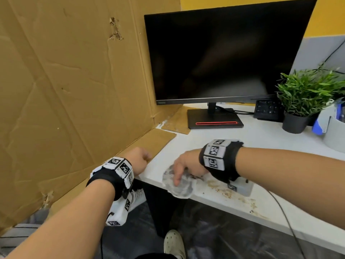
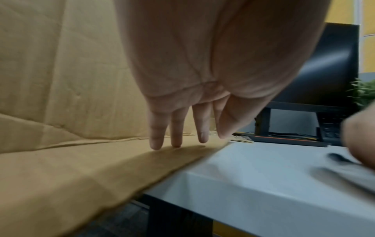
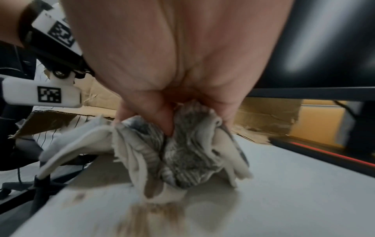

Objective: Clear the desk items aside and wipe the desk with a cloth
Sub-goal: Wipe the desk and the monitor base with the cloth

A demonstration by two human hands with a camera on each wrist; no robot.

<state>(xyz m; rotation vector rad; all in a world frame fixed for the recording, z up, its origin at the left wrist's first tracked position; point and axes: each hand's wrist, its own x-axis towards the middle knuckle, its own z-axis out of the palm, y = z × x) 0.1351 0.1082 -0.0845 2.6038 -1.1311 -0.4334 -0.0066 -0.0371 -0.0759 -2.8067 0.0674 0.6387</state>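
Note:
My right hand grips a bunched grey-and-white cloth and presses it onto the white desk near the front left corner. Part of the cloth hangs over the desk's front edge. Brown smears run along the front edge to the right of the cloth. My left hand holds nothing. Its straight fingers touch a cardboard flap lying over the desk's left edge.
A tall cardboard sheet walls the left side. At the back stands a dark monitor on its base. To the right are a black keyboard, a potted plant and a white container. A cable trails off the front edge.

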